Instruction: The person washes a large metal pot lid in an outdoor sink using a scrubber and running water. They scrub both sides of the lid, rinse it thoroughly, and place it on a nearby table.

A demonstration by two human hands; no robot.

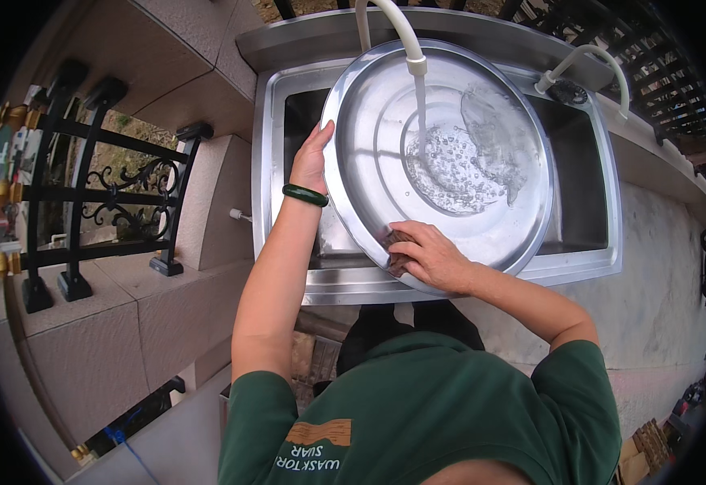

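A large round stainless-steel basin [365, 188] rests tilted over a stainless-steel double sink [612, 230]. My left hand [312, 159] grips its left rim, fingers mostly hidden behind the metal; a dark green bangle [305, 194] circles that wrist. At the near rim, my right hand [435, 256] presses a brownish scrubbing pad [398, 248] against the basin's edge. From a white curved faucet [415, 54], a stream of water [421, 112] falls into the basin. Bubbly water [456, 170] pools in the middle and towards the right side.
A second white faucet [592, 57] stands at the back right, beside a dark round object [567, 91] on the sink ledge. Black iron railing [110, 194] and a stone-tiled wall [86, 345] border the left. Cardboard [644, 451] lies at the lower right.
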